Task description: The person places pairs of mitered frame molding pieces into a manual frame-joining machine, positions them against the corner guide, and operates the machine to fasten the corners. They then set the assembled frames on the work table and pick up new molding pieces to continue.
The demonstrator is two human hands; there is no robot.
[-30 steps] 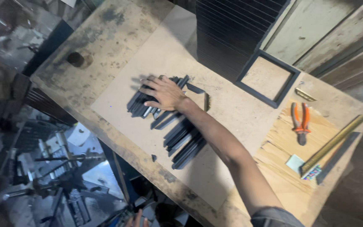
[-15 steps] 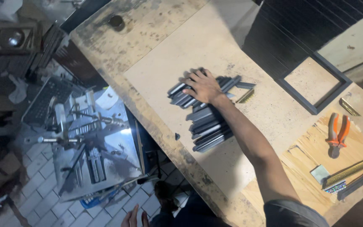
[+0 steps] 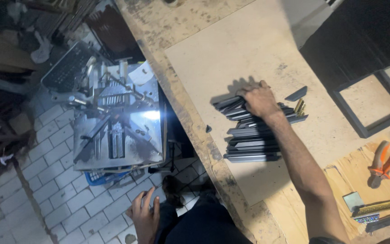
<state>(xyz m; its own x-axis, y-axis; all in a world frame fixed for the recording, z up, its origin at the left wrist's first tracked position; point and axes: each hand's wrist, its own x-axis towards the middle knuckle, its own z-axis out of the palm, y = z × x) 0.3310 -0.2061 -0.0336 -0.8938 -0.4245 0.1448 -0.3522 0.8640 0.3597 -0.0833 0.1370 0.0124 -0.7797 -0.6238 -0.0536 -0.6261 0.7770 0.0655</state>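
A workshop: scarred wooden workbench (image 3: 231, 27), pliers (image 3: 383, 163), metal machine (image 3: 118, 122) on tiled floor.

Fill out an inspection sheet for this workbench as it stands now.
Surface: wooden workbench, worn, with a pale board laid on it.
Job's things: pile of dark metal strips under the right hand.
Clutter: orange-handled pliers, black square frame, one loose dark strip piece.
Hands: right hand pressed on the pile; left hand low, resting on the person's knee, holding nothing.
Cables: nothing seen.
Surroundings: tiled floor, metal machine beside the bench.
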